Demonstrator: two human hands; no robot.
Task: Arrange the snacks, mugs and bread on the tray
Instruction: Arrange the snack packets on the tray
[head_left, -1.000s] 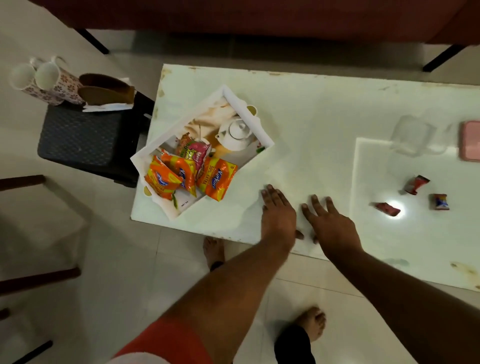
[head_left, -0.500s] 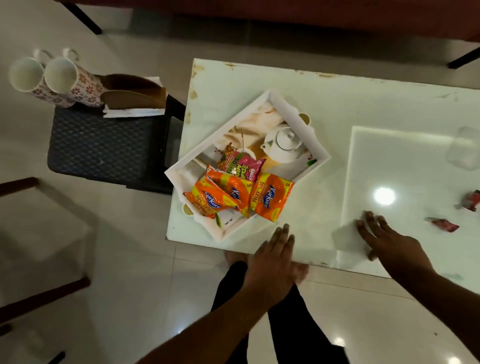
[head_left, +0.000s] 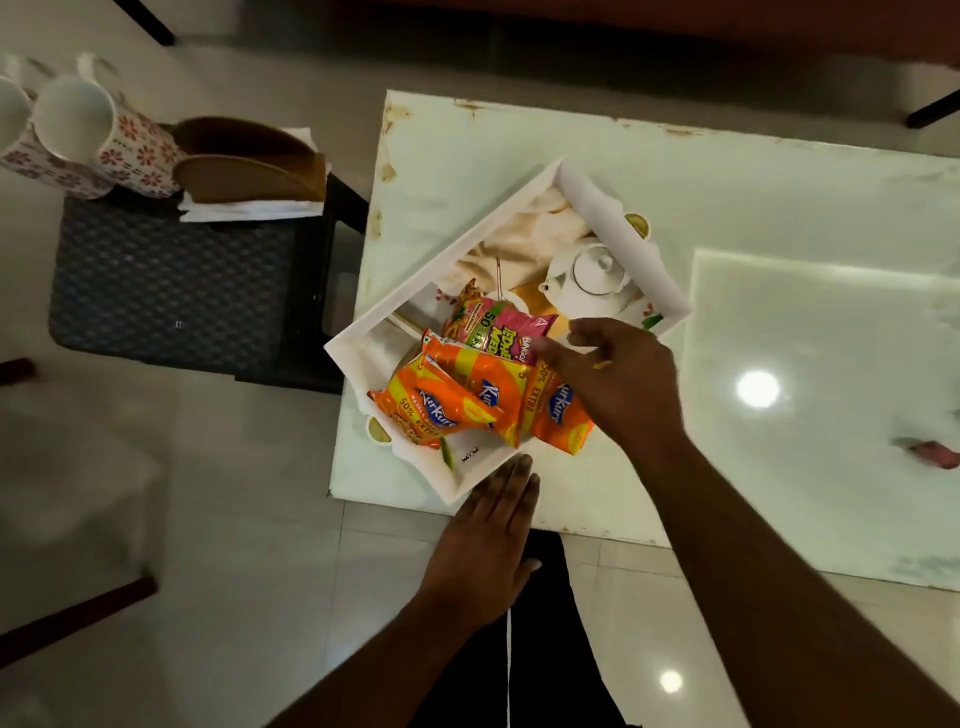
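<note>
left hand (head_left: 483, 540): flat, fingers straight, tips at the near corner of the tray (head_left: 441, 270); holds nothing
right hand (head_left: 623, 384): just beyond, spread loosely over the orange packets (head_left: 447, 405); no grip that I can see
tray: askew on the table (head_left: 779, 171); long axis runs near-left to far-right
mugs (head_left: 88, 130) and bread (head_left: 244, 174): far left on the stool (head_left: 166, 291), off the table; left hand looks nearer

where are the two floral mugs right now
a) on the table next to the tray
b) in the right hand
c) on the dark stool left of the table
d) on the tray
c: both floral mugs sit on the dark stool next to the bread, left of the table. The tray holds snack packets but no mug.
</note>
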